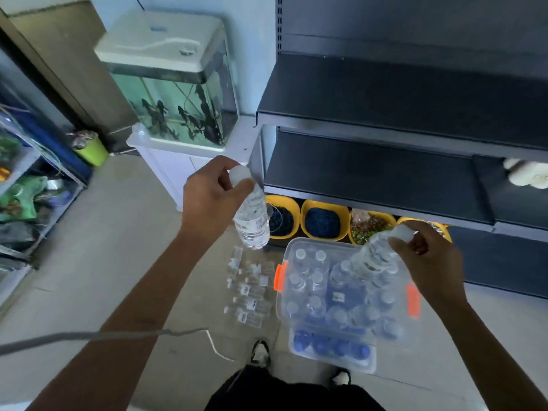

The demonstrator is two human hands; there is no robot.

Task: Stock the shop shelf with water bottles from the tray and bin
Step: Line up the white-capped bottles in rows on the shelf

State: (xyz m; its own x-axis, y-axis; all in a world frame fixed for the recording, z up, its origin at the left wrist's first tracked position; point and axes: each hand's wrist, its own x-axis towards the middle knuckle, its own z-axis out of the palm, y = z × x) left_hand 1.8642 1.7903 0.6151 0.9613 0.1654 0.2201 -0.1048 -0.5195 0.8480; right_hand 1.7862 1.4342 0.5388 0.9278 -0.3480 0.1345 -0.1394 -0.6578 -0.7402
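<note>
We are standing over the clear bin (pixel 320 242) on the shop floor, carrying a water bottle in each hand toward the dark shelf (pixel 370 173), which is showing no bottles along this stretch. Our left hand (pixel 213 197) is pinching the white cap of the first bottle (pixel 253 223), letting it hang nearly upright just beside the shelf's left corner. Our right hand (pixel 430 259) is curling round the cap of the second bottle (pixel 372 259), holding it tilted above the bin. White-capped bottles are standing packed in the bin, and blue-capped ones are lining the tray (pixel 332 363) just in front of it. We are judging this the carry step, with stocking barely begun; the next move is calling for swinging both bottles over the shelf edge and setting them down upright.
</note>
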